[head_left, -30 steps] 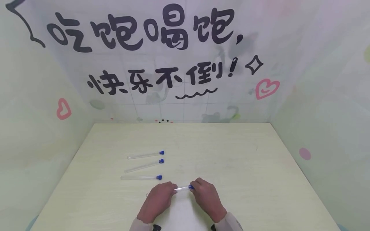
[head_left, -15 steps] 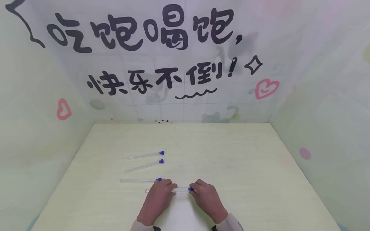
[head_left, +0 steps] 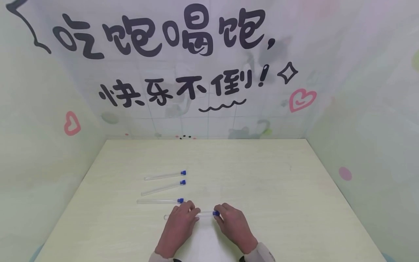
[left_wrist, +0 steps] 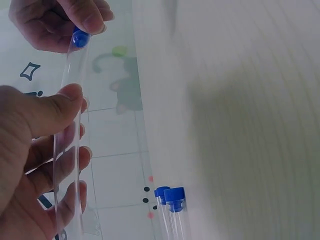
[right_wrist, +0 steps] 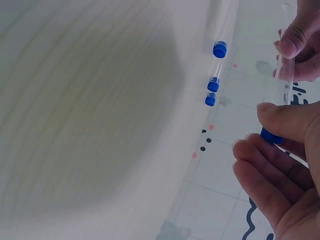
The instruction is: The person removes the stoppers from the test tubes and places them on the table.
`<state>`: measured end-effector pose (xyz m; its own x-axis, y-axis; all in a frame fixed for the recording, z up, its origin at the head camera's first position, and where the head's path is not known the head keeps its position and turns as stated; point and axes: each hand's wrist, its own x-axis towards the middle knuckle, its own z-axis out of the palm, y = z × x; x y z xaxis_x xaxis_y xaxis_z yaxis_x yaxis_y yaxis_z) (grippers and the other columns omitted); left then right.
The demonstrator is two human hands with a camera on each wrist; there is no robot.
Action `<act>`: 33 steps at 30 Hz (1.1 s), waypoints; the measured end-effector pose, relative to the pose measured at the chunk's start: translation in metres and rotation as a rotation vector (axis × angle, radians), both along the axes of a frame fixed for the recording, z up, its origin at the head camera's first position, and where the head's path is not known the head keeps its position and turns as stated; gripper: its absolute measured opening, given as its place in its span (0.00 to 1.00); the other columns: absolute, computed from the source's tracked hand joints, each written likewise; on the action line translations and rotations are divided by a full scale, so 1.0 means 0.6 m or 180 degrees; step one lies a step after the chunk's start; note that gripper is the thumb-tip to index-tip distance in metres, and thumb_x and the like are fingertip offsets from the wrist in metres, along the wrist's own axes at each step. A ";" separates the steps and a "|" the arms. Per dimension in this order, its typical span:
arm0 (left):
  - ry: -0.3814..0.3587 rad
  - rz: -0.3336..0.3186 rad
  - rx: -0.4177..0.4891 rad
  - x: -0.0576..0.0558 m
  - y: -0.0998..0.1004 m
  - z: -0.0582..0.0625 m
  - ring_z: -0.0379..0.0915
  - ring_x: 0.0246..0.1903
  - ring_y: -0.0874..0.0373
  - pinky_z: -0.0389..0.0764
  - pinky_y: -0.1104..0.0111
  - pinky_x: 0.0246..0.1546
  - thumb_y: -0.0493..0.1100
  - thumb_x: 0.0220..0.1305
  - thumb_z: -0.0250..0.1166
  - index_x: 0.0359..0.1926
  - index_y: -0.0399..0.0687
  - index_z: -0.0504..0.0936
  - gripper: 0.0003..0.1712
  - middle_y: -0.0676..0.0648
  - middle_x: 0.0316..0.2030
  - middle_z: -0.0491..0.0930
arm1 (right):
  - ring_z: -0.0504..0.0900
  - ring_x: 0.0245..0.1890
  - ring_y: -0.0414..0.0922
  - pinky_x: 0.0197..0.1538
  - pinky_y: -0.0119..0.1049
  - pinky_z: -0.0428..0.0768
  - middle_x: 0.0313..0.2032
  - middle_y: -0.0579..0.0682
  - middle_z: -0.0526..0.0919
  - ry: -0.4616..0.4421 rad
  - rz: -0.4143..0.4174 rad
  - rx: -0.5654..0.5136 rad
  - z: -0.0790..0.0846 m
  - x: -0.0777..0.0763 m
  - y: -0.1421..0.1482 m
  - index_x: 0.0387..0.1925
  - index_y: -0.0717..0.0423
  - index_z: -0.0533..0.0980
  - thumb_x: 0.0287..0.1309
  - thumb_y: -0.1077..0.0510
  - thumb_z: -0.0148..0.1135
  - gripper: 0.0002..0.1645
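Note:
In front of me, both hands hold one clear test tube (head_left: pixel 206 214), blue cap (head_left: pixel 216 213) to the right. My left hand (head_left: pixel 178 227) grips the tube's body; in the left wrist view, the thumb (left_wrist: pixel 65 100) lies across it with the fingers behind. My right hand (head_left: pixel 236 227) pinches the cap between thumb and fingers, as the blue edge (right_wrist: pixel 270 136) in the right wrist view shows. The cap is seated on the tube's mouth. The rounded end (head_left: pixel 165 217) sticks out beyond my left hand, which hides the middle part.
Three more clear tubes with blue caps lie on the pale table (head_left: pixel 262 182) at left: a far tube (head_left: pixel 163 176), a middle tube (head_left: pixel 162 188) and a near tube (head_left: pixel 157 201). The near one's cap is close to my left hand. Printed cloth walls (head_left: pixel 209 123) enclose the table.
Both hands keep their hold on the tube and cap, with small shifts. The held tube's rounded end shows more clearly than a second ago. The near lying tube shifted slightly toward me, then back.

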<state>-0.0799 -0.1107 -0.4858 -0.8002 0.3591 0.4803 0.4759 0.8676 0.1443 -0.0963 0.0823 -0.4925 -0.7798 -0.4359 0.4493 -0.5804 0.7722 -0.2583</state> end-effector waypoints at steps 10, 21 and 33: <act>0.0093 -0.0052 0.0011 0.000 0.001 -0.003 0.71 0.30 0.62 0.69 0.71 0.30 0.39 0.45 0.74 0.39 0.46 0.83 0.16 0.54 0.30 0.75 | 0.76 0.22 0.33 0.23 0.24 0.72 0.26 0.43 0.81 0.0140 -0.0075 -0.0058 0.001 0.002 0.000 0.30 0.52 0.78 0.44 0.60 0.74 0.11; 0.0218 -0.0199 0.0147 0.001 0.002 -0.005 0.73 0.30 0.63 0.71 0.73 0.28 0.38 0.44 0.74 0.33 0.48 0.81 0.12 0.55 0.28 0.77 | 0.79 0.23 0.35 0.24 0.25 0.74 0.26 0.43 0.82 0.0289 -0.0118 -0.0017 -0.008 0.008 0.007 0.29 0.51 0.77 0.41 0.59 0.75 0.13; 0.0021 -0.0117 0.0235 0.004 -0.006 -0.006 0.70 0.29 0.62 0.70 0.72 0.28 0.38 0.44 0.74 0.31 0.47 0.81 0.12 0.54 0.29 0.74 | 0.81 0.26 0.36 0.26 0.26 0.76 0.28 0.43 0.82 0.0124 -0.0279 -0.0039 -0.018 0.007 0.020 0.30 0.52 0.79 0.41 0.61 0.75 0.13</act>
